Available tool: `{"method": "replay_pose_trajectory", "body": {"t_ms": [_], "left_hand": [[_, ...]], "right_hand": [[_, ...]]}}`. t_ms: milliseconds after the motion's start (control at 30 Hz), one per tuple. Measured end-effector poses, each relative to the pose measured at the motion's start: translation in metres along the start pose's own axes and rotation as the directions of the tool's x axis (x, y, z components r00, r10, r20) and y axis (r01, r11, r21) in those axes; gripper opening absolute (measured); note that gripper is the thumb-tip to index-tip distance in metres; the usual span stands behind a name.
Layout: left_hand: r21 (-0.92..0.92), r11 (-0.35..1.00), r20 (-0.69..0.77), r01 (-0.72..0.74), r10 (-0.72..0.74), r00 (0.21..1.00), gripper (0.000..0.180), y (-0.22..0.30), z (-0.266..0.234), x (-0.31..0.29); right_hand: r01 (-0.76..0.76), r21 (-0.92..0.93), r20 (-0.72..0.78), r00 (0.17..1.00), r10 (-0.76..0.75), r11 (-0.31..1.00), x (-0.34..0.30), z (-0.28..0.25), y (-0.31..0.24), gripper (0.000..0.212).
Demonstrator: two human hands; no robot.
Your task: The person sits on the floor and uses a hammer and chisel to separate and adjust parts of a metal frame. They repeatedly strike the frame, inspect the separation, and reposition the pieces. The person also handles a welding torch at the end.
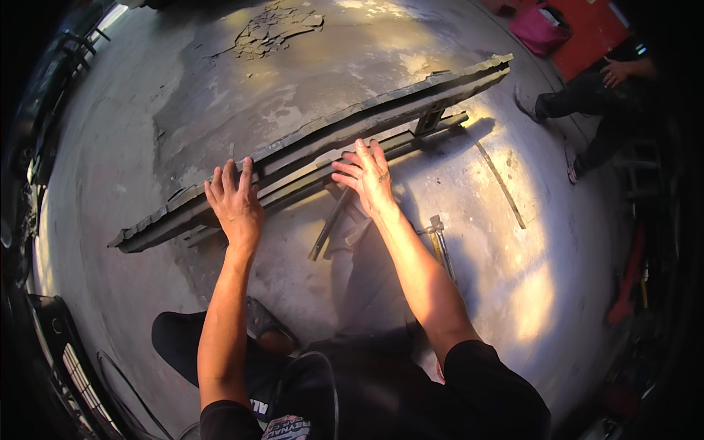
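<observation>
A long channel-shaped metal panel point(425, 94) with ragged, flaking edges stretches diagonally in front of me, from low left to far right. Beneath it, on my side, runs a dark metal rail point(444, 126) with a short upright joining it near the right end. My left hand point(238, 209) lies on the panel's left half, its fingers spread over the near edge. Over the rail near the middle, my right hand point(372, 180) is held with fingers apart and nothing gripped; whether it touches the metal I cannot tell.
Hammers point(438, 233) lie on the concrete floor beside my right forearm. A bar point(328, 227) sticks out under the rail. Flaked debris point(275, 33) is scattered beyond the panel, and a thin strip point(501, 183) lies at right. Another person's legs point(587, 106) show at far right near a pink bag point(540, 31).
</observation>
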State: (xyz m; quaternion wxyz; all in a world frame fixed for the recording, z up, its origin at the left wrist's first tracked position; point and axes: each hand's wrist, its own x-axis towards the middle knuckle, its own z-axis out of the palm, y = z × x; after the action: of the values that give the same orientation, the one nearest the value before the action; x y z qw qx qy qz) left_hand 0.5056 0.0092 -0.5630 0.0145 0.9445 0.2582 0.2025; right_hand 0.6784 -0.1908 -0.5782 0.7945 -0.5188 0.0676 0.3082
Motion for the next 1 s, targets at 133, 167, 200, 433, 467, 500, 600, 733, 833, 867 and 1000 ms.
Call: {"method": "replay_pose_trajectory", "body": {"t_ms": [133,167,200,433,467,500,600,733,833,867,1000], "left_hand": [[-0.025,1.000,-0.001,-0.001,0.001,1.000,0.058,0.000,-0.001,0.002],[-0.034,0.999,0.002,0.001,-0.001,1.000,0.058,0.001,-0.001,0.002],[-0.042,0.999,0.005,0.002,-0.002,1.000,0.058,0.001,-0.001,0.003],[-0.142,0.989,0.082,-0.039,0.051,0.995,0.060,0.007,-0.011,-0.003],[-0.130,0.990,0.097,-0.061,0.074,0.993,0.062,0.007,-0.013,-0.006],[-0.172,0.982,0.102,-0.072,0.090,0.991,0.071,0.006,-0.013,-0.009],[-0.193,0.980,0.148,-0.039,0.069,0.987,0.067,0.014,-0.021,-0.008],[-0.318,0.946,0.118,0.064,-0.028,0.993,0.050,0.004,-0.038,-0.011],[-0.550,0.754,0.235,0.359,-0.272,0.933,0.033,-0.011,-0.071,-0.037],[-0.602,0.545,0.408,0.583,-0.418,0.812,0.028,-0.020,-0.075,-0.056],[-0.607,-0.573,0.791,0.550,-0.500,0.352,0.062,-0.080,-0.070,-0.072]], "right_hand": [[-0.085,0.022,-0.059,0.994,0.087,0.996,0.014,0.020,-0.020,0.128],[-0.096,0.003,-0.063,0.993,0.095,0.995,0.017,0.022,-0.020,0.131],[-0.105,-0.016,-0.067,0.992,0.104,0.994,0.019,0.023,-0.018,0.133],[-0.146,0.060,-0.180,0.971,0.154,0.987,0.041,0.022,-0.001,0.134],[-0.146,0.100,-0.165,0.973,0.161,0.984,0.037,0.023,-0.006,0.137],[-0.126,0.140,-0.167,0.975,0.149,0.982,0.031,0.023,-0.009,0.139],[-0.130,0.163,-0.250,0.953,0.168,0.978,0.025,0.010,-0.008,0.116],[-0.135,0.144,-0.217,0.962,0.164,0.980,0.022,0.010,0.003,0.092],[-0.092,0.166,-0.188,0.974,0.123,0.982,0.010,0.017,0.002,0.071],[-0.089,0.174,-0.189,0.974,0.122,0.981,0.010,0.016,0.004,0.071],[-0.061,0.209,-0.184,0.978,0.101,0.976,0.002,0.015,0.008,0.069]]}}
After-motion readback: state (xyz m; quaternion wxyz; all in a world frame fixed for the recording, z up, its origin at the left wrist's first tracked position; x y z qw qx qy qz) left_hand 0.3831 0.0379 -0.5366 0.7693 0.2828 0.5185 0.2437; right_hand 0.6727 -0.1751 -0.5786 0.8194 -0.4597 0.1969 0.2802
